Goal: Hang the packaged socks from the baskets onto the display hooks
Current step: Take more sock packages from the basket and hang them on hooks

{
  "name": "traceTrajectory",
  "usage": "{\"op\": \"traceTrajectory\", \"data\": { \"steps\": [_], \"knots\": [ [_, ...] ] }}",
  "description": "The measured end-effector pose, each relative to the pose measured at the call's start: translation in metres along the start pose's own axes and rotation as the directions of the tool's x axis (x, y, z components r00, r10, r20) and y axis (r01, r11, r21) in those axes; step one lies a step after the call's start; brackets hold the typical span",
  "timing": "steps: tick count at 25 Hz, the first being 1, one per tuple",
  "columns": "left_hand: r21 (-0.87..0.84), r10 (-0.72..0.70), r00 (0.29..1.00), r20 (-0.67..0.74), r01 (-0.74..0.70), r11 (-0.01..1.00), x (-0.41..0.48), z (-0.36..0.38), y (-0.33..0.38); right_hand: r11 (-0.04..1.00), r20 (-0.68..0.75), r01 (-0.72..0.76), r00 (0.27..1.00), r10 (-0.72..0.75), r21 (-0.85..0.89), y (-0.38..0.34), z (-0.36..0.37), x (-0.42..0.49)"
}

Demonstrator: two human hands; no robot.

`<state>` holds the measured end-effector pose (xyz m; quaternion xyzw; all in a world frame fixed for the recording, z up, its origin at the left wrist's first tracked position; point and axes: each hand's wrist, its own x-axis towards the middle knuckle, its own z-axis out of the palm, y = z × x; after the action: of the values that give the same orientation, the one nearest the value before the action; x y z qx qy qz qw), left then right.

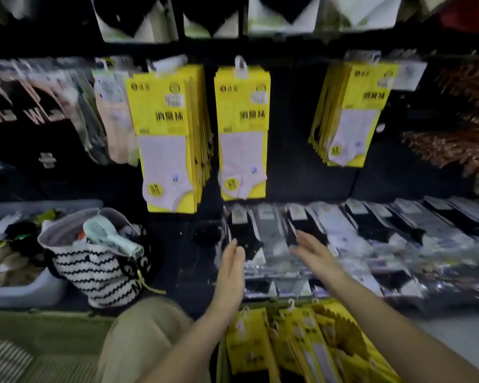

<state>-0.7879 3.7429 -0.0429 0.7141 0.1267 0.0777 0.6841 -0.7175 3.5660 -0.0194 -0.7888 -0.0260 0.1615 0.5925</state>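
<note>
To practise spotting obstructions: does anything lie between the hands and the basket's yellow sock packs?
Nothing visible does. The left hand and right hand hover open beyond the yellow sock packs, which lie uncovered.

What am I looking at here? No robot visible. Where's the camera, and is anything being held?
There is no machine. A person works with bare hands, and the single picture comes from a wide-angle camera worn on their head, looking forward and down. The left hand and right hand reach out with straight fingers and hold nothing. Nearest the camera lie loose yellow sock packs, not yet hung. Ahead, hanging yellow packs sit in three groups on the dark display wall. Under those, clear-wrapped socks lie in a row. At the left stands a striped bag with a mint handheld fan in it.
</note>
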Motion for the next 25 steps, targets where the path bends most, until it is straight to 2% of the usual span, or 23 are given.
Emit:
{"op": "traceTrajectory", "data": {
  "steps": [3, 5, 8, 10, 12, 14, 17, 20, 23, 25],
  "knots": [
    [0.142, -0.166, 0.983, 0.078, 0.154, 0.978, -0.034, 0.013, -0.066, 0.98, -0.028, -0.175, 0.985, 0.173, -0.097, 0.063, -0.011, -0.017],
    [0.229, -0.256, 0.964, 0.075, 0.233, 0.945, -0.047, 0.02, -0.098, 0.951, -0.08, -0.264, 0.964, 0.254, -0.162, 0.093, -0.018, -0.027],
    [0.389, -0.328, 0.944, 0.048, 0.285, 0.876, -0.056, 0.023, -0.135, 0.914, -0.162, -0.339, 0.937, 0.308, -0.222, 0.139, -0.027, -0.043],
    [0.458, -0.351, 0.936, -0.01, 0.316, 0.831, -0.051, 0.025, -0.15, 0.889, -0.128, -0.349, 0.937, 0.325, -0.296, 0.167, -0.027, -0.051],
    [0.455, -0.403, 0.911, -0.086, 0.396, 0.797, -0.044, 0.032, -0.16, 0.859, -0.068, -0.305, 0.95, 0.305, -0.411, 0.184, -0.024, -0.053],
    [0.459, -0.42, 0.893, -0.164, 0.446, 0.769, -0.038, 0.037, -0.168, 0.847, -0.072, -0.228, 0.973, 0.221, -0.48, 0.192, -0.017, -0.05],
    [0.451, -0.347, 0.898, -0.269, 0.436, 0.779, -0.039, 0.031, -0.181, 0.8, -0.09, -0.148, 0.989, 0.118, -0.581, 0.204, 0.006, -0.047],
    [0.371, -0.321, 0.874, -0.365, 0.453, 0.811, -0.038, 0.015, -0.183, 0.744, -0.056, -0.218, 0.97, 0.237, -0.631, 0.223, 0.028, -0.043],
    [0.308, -0.34, 0.857, -0.387, 0.468, 0.828, -0.035, 0.001, -0.185, 0.725, -0.036, -0.289, 0.939, 0.343, -0.626, 0.235, 0.048, -0.032],
    [0.318, -0.329, 0.863, -0.383, 0.457, 0.831, -0.035, -0.007, -0.186, 0.6, -0.058, -0.257, 0.942, 0.33, -0.758, 0.242, 0.071, -0.03]
  ]
}}
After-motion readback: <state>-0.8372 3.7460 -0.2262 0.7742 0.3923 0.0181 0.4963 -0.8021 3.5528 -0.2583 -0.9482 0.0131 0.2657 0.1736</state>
